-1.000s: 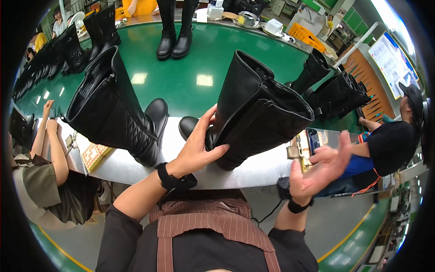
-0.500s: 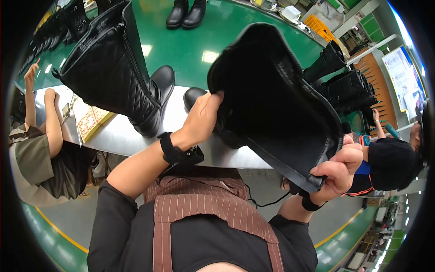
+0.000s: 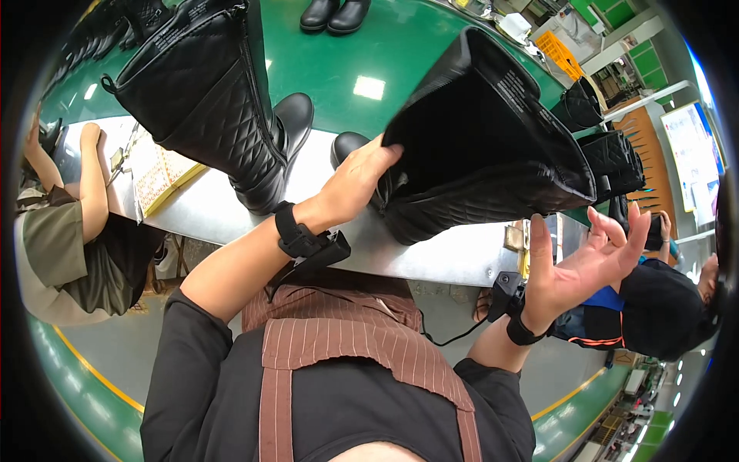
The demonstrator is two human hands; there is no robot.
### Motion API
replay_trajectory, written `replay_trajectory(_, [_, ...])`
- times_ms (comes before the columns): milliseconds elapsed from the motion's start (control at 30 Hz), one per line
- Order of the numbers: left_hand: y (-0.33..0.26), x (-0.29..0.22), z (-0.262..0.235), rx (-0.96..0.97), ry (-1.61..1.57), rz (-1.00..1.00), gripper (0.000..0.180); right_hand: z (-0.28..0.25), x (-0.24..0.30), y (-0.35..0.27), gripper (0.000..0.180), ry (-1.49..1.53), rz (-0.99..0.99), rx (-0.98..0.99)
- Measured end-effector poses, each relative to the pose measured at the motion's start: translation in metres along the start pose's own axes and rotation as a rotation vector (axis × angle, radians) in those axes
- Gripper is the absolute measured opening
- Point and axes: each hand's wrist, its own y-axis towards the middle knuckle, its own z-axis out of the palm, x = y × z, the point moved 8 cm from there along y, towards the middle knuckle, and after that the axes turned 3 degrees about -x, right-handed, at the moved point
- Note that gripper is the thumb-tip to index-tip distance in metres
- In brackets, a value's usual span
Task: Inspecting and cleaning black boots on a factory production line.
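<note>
A tall black quilted boot stands tilted on the metal table in front of me, its wide shaft gaping toward me. My left hand pinches the left edge of that opening, thumb at the rim. Below the shaft's right edge, my right hand is held palm up with its fingers spread and nothing in it; the thumb tip is close to the rim. To the left stands a second tall black boot, upright and leaning a little, with a zip along its shaft. Neither hand touches this one.
Beyond the metal table edge runs a green surface carrying more black boots. A yellow-edged box lies at left. Co-workers sit on both sides: an arm at left, a dark-capped person at right.
My right hand has let go of the boot's rim and opened, moving slightly down. The boot's shaft has turned, showing its quilted side. My left hand keeps its hold.
</note>
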Motion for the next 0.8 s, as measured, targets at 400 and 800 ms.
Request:
replay_trajectory(400, [-0.051, 0.104, -0.006, 0.199, 0.105, -0.604, 0.024, 0.103, -0.057, -0.182, 0.090, 0.516, 0.749, 0.599])
replay_trajectory(800, [-0.047, 0.108, 0.018, 0.436, 0.118, -0.807, 0.029, 0.146, -0.055, -0.204, 0.033, 0.687, 0.946, 0.635])
